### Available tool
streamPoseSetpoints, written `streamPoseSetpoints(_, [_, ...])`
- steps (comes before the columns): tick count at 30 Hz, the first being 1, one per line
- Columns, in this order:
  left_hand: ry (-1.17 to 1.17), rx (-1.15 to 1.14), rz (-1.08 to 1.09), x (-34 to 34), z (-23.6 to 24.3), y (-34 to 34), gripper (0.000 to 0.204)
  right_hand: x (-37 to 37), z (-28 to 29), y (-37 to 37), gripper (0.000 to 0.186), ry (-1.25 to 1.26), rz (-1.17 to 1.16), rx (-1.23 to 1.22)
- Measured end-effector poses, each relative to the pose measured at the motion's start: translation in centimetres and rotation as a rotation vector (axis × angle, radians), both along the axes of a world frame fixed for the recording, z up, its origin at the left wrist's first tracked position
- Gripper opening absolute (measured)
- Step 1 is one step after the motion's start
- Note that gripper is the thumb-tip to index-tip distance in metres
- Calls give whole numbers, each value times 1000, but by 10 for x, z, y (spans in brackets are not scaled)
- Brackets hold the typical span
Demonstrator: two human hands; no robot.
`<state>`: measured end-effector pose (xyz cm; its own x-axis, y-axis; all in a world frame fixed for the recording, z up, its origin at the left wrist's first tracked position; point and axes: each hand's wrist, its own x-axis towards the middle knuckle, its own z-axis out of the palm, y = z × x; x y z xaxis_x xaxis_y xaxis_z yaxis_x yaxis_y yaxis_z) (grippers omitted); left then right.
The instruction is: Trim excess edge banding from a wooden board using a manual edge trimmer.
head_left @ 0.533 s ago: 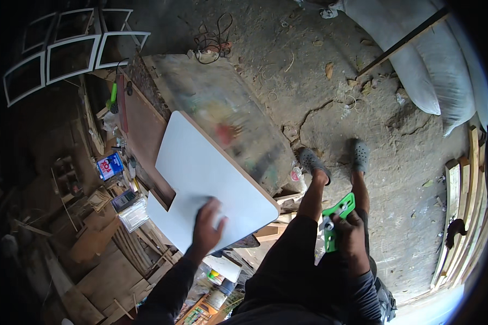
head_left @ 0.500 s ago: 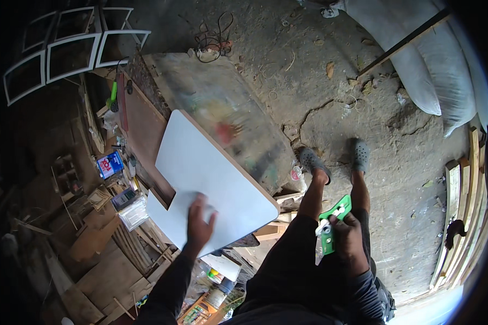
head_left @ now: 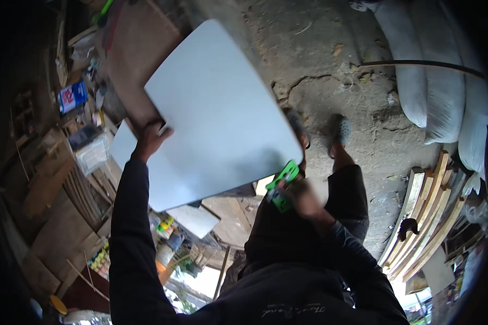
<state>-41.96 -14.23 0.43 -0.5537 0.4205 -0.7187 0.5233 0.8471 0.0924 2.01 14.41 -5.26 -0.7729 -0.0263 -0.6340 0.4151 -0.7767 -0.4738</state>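
Observation:
A large white board (head_left: 211,97) with rounded corners and a square notch lies slanted across the middle of the view. My left hand (head_left: 153,142) is closed on the notch edge, the thumb resting on the white face and the fingers reaching over the edge. In my right hand (head_left: 305,199), blurred by motion, is a green edge trimmer (head_left: 282,187) with metal parts. It is close to the board's near right corner; whether it touches the edge I cannot tell.
Beneath the board's far side is a brown panel (head_left: 135,59). A blue tin (head_left: 73,97) stands left among clutter. Long wooden strips (head_left: 417,227) lie at right, below large white sacks (head_left: 444,92). My feet in grey clogs (head_left: 340,131) stand beyond the board's right edge.
My left hand has gone from above the white face to a grip at the notch. The board has swung and shows larger. The green trimmer has moved left, close to its corner.

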Motion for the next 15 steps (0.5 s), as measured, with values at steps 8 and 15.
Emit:
streamPoseSetpoints(8, [-109, 84, 312, -1, 11, 22, 85, -57, 49, 34, 37, -89, 96, 403])
streamPoseSetpoints(15, [91, 228, 640, 22, 64, 44, 95, -173, 54, 152, 32, 18, 71, 482])
